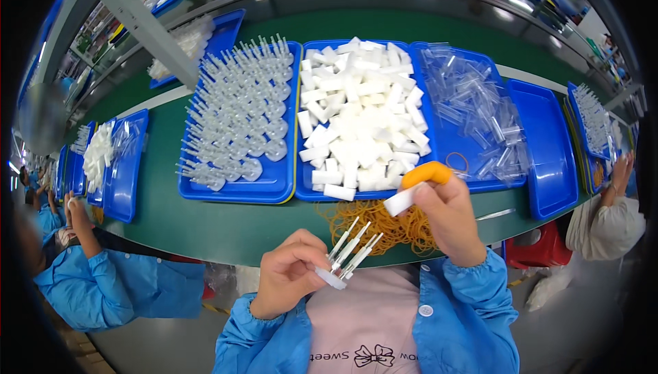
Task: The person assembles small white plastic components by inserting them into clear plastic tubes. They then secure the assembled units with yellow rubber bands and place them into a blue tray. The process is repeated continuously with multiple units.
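Note:
My left hand [291, 272] grips a clear plastic part with a round base [330, 278] and several thin upright rods [354, 244] that tilt up to the right. In my right hand [445, 216] a white foam piece [400, 201] is pinched between the thumb and a finger wearing an orange finger cot [426, 174]. The two hands are apart, with the foam piece above and right of the rods. A loose pile of tan rubber bands [384, 231] lies on the table between and behind the hands.
Blue trays hold rows of similar rodded parts [240, 110], heaped white foam pieces [360, 110] and clear plastic tubes [469, 103]. Farther right stands another blue tray [546, 148]. A thin metal tool [496, 214] lies near the right edge. Co-workers [113, 285] sit on both sides.

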`<state>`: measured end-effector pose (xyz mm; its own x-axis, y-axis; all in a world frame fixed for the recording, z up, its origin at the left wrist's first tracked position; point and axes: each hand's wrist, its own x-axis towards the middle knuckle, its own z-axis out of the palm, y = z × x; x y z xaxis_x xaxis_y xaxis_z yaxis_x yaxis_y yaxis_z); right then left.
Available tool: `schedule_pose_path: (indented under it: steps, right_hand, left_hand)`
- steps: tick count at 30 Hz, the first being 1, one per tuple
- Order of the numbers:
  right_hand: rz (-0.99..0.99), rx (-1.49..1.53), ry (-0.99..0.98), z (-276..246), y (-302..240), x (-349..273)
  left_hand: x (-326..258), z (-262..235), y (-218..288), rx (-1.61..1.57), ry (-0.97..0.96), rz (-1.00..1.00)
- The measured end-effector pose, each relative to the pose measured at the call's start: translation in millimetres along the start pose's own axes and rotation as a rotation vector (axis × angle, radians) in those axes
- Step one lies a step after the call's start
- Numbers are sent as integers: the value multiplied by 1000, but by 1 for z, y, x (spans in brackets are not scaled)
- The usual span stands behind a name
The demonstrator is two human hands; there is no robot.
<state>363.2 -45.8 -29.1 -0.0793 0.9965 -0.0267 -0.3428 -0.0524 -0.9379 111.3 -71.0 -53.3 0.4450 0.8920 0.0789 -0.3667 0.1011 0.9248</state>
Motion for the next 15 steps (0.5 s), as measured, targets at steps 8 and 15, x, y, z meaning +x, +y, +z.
schedule_pose_path:
  steps: [8,15]
  right_hand:
    - [107,-53,-121,-5,0,2]
    - [90,-151,-158,-3,2,4]
  left_hand:
    - [12,9,3,-5,-43,-30]
    - [18,1,7,334,-62,45]
